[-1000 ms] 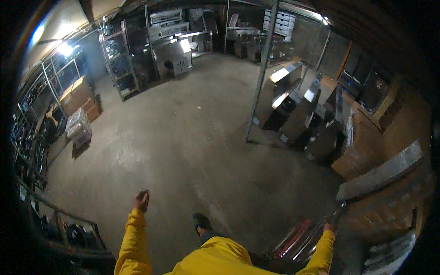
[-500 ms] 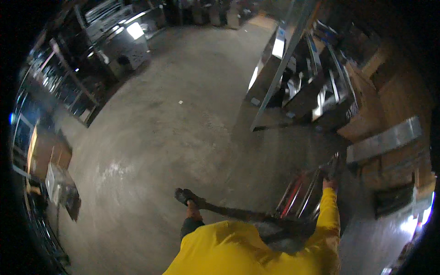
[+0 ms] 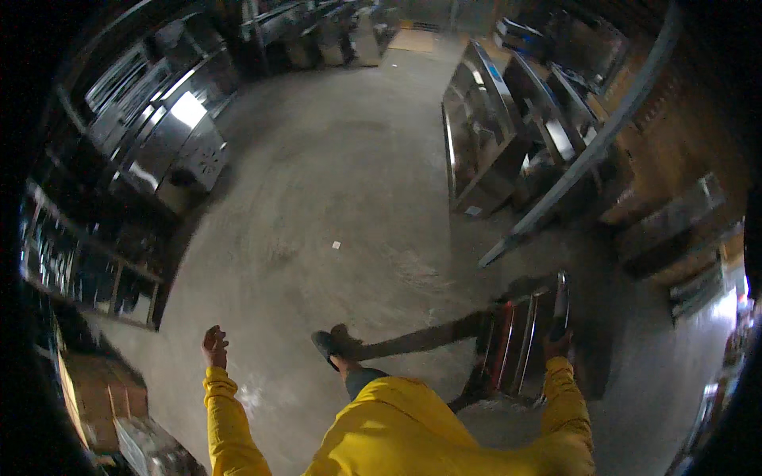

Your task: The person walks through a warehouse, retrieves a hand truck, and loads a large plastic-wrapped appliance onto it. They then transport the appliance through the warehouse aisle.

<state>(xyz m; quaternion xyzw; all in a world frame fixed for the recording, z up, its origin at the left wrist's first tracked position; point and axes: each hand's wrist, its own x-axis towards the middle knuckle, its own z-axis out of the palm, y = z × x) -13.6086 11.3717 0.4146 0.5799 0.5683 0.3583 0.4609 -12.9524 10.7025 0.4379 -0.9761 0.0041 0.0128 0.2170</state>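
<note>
Frame (image 3: 525,349) stands low on the floor (image 3: 317,198), just off your right side: slim metal rails, one of them red (image 3: 502,345), a grey bar (image 3: 562,300) along its outer edge. Wheels, if any, too dark to tell.

Your right hand (image 3: 558,344) is at the near part of that bar; fingers look wrapped around it, though the far side of the grip is hidden. Your left hand (image 3: 214,346) hangs well apart, fingers loosely curled, holding nothing.

Handling, my judgement: stiff, moderately heavy, hardly fragile. Smooth metal may slip in a bare palm; a full wrap on the bar suits best, the thin rails less so. One-sided hold could let it swing or tip.

Ahead on the right: slanting post (image 3: 586,163), metal panels (image 3: 480,135) behind. Lower left: carton (image 3: 91,397).
</note>
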